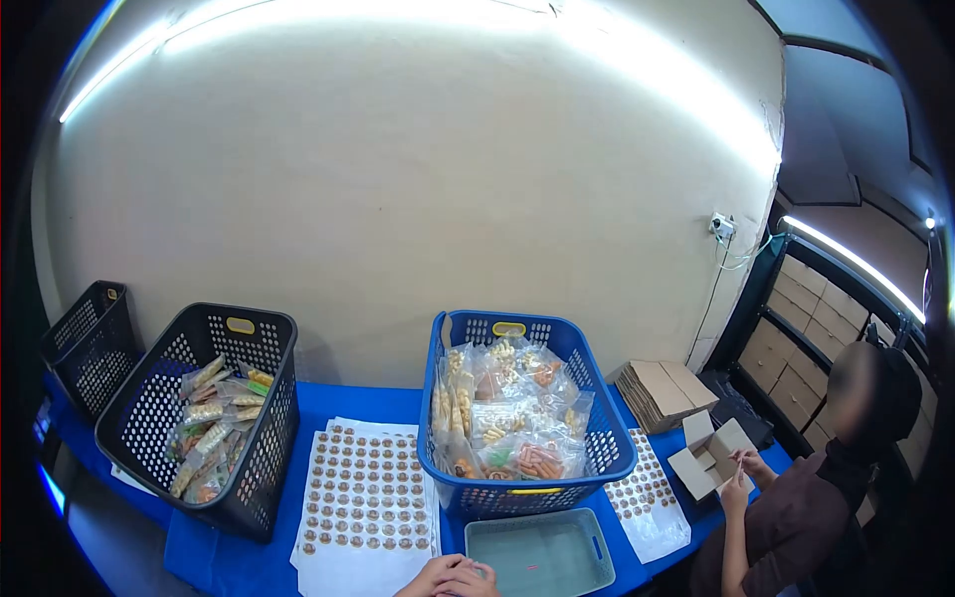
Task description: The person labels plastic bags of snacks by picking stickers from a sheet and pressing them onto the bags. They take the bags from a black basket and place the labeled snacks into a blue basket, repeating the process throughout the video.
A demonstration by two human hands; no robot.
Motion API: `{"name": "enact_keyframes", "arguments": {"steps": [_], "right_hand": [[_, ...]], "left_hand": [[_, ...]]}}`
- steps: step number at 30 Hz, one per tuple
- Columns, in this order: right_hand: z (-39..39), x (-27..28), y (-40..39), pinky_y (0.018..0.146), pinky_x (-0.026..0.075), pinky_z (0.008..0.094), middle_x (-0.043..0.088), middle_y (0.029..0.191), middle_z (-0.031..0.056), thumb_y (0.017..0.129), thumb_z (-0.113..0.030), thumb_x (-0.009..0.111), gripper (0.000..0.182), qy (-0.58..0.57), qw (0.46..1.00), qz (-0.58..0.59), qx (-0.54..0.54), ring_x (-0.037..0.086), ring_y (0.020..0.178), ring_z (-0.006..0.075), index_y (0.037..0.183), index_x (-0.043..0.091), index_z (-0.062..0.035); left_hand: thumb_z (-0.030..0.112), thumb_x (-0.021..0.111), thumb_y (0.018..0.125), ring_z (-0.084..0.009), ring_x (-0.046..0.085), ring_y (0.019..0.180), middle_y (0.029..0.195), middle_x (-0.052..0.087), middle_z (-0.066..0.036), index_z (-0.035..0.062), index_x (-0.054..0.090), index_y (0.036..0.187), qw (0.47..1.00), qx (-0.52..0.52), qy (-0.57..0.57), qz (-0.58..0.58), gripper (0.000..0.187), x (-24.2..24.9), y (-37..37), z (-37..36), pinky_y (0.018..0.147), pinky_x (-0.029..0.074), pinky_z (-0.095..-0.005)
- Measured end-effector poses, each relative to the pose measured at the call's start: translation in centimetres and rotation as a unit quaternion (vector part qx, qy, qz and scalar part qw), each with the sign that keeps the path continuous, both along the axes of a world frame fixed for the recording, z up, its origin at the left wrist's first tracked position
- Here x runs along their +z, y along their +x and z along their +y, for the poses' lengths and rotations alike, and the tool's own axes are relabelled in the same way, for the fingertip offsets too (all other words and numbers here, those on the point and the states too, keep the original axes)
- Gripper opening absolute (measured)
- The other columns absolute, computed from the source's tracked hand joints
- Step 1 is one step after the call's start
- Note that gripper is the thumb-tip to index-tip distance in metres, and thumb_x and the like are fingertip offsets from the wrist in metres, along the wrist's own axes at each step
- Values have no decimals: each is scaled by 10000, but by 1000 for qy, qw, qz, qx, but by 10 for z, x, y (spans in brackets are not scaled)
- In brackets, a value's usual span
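Observation:
At the bottom edge, my left hand and my right hand are together, fingers curled and touching. Whatever they may hold is hidden or too small to make out. Just right of them lies a shallow grey-green tray with a small red piece in it. To their left are white sheets covered in rows of round brown stickers. Beyond the tray stands a blue basket filled with clear snack packets.
On the left, a black basket holds more packets, with another black basket behind it. At right are flattened cartons, a second sticker sheet and an open cardboard box. A co-worker holds something small there.

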State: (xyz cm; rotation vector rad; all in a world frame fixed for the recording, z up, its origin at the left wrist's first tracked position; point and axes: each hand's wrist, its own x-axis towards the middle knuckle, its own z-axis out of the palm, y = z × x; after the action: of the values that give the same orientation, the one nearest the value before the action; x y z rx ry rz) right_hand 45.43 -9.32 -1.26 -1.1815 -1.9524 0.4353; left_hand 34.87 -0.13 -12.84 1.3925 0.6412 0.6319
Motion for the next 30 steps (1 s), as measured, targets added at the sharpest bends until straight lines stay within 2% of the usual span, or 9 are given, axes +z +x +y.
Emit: {"name": "enact_keyframes", "arguments": {"steps": [2, 3, 8, 12, 19, 22, 23, 26, 30], "right_hand": [[-1, 11, -7, 897, 259, 413, 561, 975, 74, 729, -97, 562, 169, -22, 1000, 2, 3, 464, 1014, 248, 894, 593, -84], [1, 17, -7, 902, 258, 411, 560, 983, 73, 731, -73, 546, 170, -27, 999, 30, 12, 468, 1013, 248, 894, 592, -80], [1, 44, 1, 901, 293, 373, 564, 995, 63, 734, 35, 465, 228, -105, 964, 234, 65, 485, 1009, 250, 898, 588, -64], [7, 21, -4, 818, 376, 320, 575, 946, 74, 730, -17, 553, 157, 9, 995, 38, 88, 511, 961, 238, 883, 585, -37], [5, 37, -10, 723, 408, 315, 583, 809, 85, 706, -73, 614, 78, -148, 975, 163, 31, 538, 793, 239, 767, 589, -32], [9, 34, -4, 659, 422, 307, 582, 790, 106, 710, -80, 613, 64, -125, 984, 117, 38, 541, 733, 246, 751, 595, -33], [11, 18, -4, 636, 423, 308, 580, 786, 113, 713, -85, 614, 67, -79, 988, 125, 38, 539, 708, 249, 750, 598, -31], [16, -5, -5, 574, 412, 315, 569, 742, 130, 720, -102, 616, 92, -86, 983, 163, 7, 527, 628, 255, 742, 596, -16], [18, 18, 1, 527, 393, 327, 542, 652, 144, 724, -107, 615, 124, -132, 980, 137, -54, 513, 565, 257, 705, 572, 8]], "left_hand": [[111, 484, 835, -139, 555, 769, 840, 587, -69, 2, 556, 934, 976, -17, -208, -61, 164, -22, 1, 7, 685, 441, -245], [233, 452, 865, -71, 514, 723, 792, 578, -14, 29, 585, 840, 990, -68, -122, -13, 246, -13, -3, 15, 642, 421, -216], [293, 462, 869, -75, 509, 736, 776, 576, -11, 8, 587, 843, 996, -7, -74, 59, 313, 43, -25, 23, 670, 415, -211], [315, 487, 859, -84, 521, 796, 858, 591, -38, -2, 587, 960, 988, -69, -100, 100, 348, 56, -32, 20, 711, 418, -215], [168, 515, 800, -95, 511, 759, 849, 587, -20, 13, 585, 961, 981, -149, -97, 84, 234, 33, -30, 3, 673, 421, -236], [222, 520, 816, -91, 507, 764, 829, 590, -43, -15, 570, 910, 977, -155, 77, 121, 261, -10, -34, 2, 674, 423, -242], [245, 520, 826, -95, 534, 723, 797, 597, -65, -26, 558, 856, 967, -170, 190, -19, 275, -20, -33, 3, 648, 437, -262], [148, 457, 850, -172, 563, 795, 910, 589, -87, -2, 531, 989, 966, -10, 256, -42, 217, -27, -17, -9, 683, 452, -272], [231, 452, 866, -188, 576, 710, 793, 609, -90, 2, 551, 931, 981, 111, 86, 134, 257, 83, -34, -10, 639, 459, -299]]}}
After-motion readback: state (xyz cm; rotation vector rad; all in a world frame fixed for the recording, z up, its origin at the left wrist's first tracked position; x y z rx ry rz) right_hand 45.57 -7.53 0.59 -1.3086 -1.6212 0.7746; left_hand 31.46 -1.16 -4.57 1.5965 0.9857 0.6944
